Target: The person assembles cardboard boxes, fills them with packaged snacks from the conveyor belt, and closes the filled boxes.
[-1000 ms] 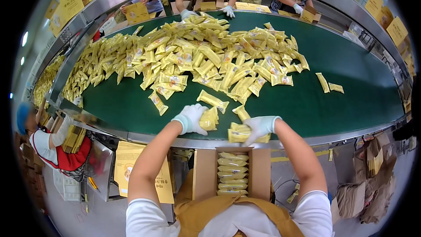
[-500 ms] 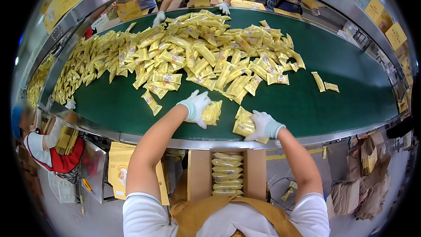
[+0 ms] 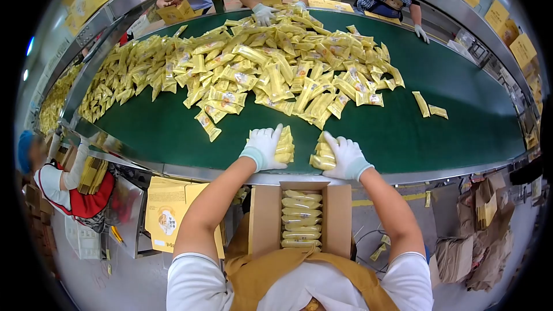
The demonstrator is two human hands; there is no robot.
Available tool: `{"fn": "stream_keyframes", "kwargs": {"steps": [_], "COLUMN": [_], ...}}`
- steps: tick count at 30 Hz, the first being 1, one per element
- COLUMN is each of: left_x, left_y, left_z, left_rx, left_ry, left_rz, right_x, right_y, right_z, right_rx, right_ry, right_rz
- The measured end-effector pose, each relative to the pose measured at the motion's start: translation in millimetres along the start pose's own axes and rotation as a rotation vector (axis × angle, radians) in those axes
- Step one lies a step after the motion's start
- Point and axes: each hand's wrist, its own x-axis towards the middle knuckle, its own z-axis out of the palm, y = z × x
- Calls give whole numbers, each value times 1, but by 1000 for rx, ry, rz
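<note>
"What's closest to the person [image 3: 311,282]?"

"The open box [image 3: 302,185], at twelve o'clock, a row of packets [image 3: 301,221] inside. Catching its left flap [image 3: 265,219] could knock something loose."

"And the hands?"

"Left hand [image 3: 264,147] at eleven, curled round a bundle of packets [image 3: 285,146]; right hand [image 3: 347,158] at one, curled round a second bundle [image 3: 324,154], both over the belt [image 3: 426,150]. With an uneven squeeze, I'd expect one packet could pop out."

"Farther off?"

"The pile [image 3: 259,69], just before twelve. A shove from that far gloved hand [image 3: 264,14] might send some sliding nearer."

White-gloved hands [image 3: 266,149] (mustard-brown apron [image 3: 249,269]).
</note>
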Motion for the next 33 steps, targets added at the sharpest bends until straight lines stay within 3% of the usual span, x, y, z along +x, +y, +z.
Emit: {"fn": "stream_keyframes", "kwargs": {"steps": [2,4,6,8,10,11,13,14,18,19,22,23,25,26,28,30,33], "left_x": [-8,-22,-35,-39,-79,-91,-102,-111,-113,-115,-129,-132,-126,-123,-121,-120,-114], "left_y": [-2,-8,-27,-58,-50,-31,4,25,48,57,91,94,95,95,99,107,119], "left_z": [1,5,23,44,21,5,-7,-26,10,13,-1,-8,0,4,14,30,57], "left_rx": [-50,-187,-649,-1562,-1780,-1777,-1624,-1649,-1681,-1646,-1457,-1452,-851,-542,-364,-173,55], "left_ry": [80,257,505,591,395,438,518,436,108,111,286,108,377,501,519,570,511], "left_rz": [-69,-169,-337,-149,19,97,368,443,383,374,364,307,429,472,465,403,305], "right_x": [1,-14,-39,-71,-88,-98,-103,-102,-92,-90,-102,-104,-103,-107,-115,-121,-122], "right_y": [0,-1,-15,-47,-79,-94,-128,-142,-169,-171,-161,-160,-156,-155,-155,-158,-171], "right_z": [-9,-29,-55,-103,-103,-86,-55,-44,-9,-4,65,96,174,150,93,79,64], "right_rx": [135,275,377,450,245,30,-270,-291,-102,-57,13,15,63,116,216,67,-55], "right_ry": [5,266,505,279,14,24,-255,-360,-555,-624,-451,-323,50,-71,-311,-485,-573], "right_rz": [127,109,-106,-256,-373,-467,-512,-535,-476,-451,-490,-508,-552,-545,-503,-448,-320]}}
